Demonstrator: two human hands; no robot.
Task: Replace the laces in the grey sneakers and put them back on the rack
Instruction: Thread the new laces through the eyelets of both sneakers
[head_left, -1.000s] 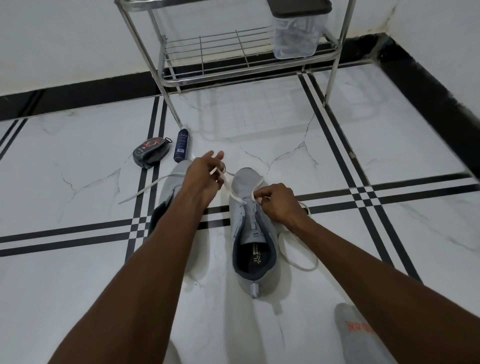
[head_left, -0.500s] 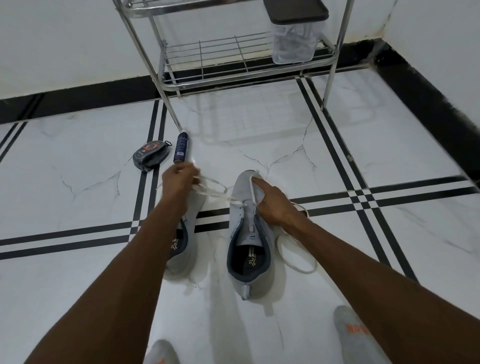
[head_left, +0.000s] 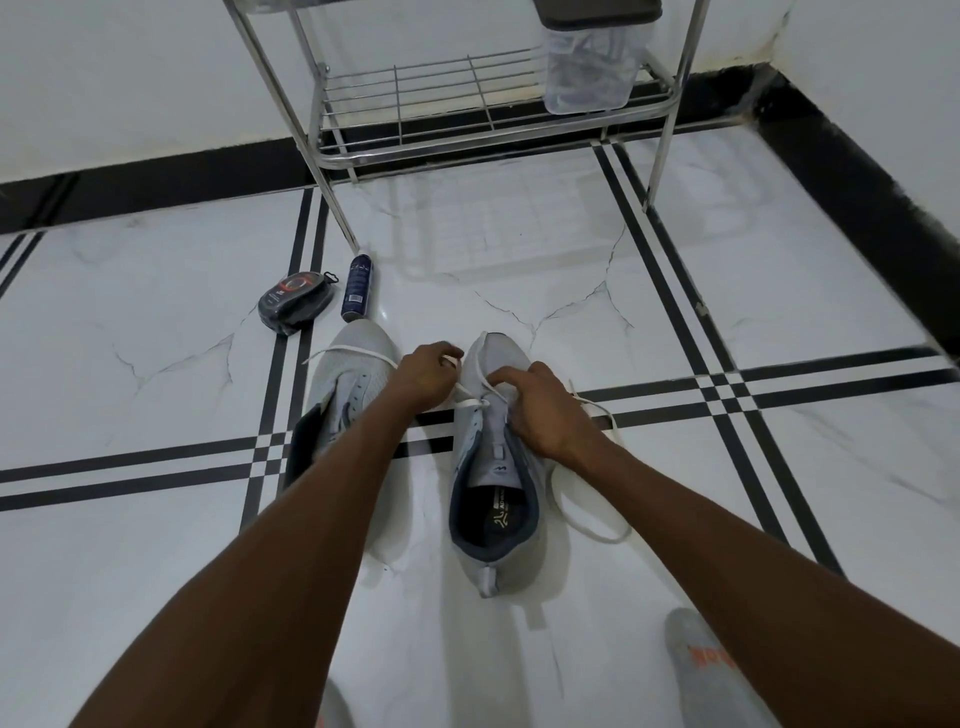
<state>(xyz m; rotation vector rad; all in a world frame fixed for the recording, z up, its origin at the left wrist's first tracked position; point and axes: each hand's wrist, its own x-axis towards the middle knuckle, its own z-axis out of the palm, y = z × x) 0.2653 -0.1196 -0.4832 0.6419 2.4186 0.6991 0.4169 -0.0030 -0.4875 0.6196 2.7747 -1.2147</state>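
Two grey sneakers (head_left: 496, 467); two hands (head_left: 540, 410); one rack (head_left: 488, 104); one spray can (head_left: 357, 286).

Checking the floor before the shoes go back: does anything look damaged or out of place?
Yes. Thin dark cracks branch across the white floor tile just beyond the sneakers' toes. A spray can lies on its side by the rack leg, beside a dark pouch. Nothing looks spilled.

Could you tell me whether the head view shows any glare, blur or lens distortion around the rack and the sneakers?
Head view: the glossy floor mirrors the rack faintly; wide-angle distortion bows the rack legs and tile stripes; the right edge smears slightly; both hands and the right sneaker stay sharp, with soft shadows.
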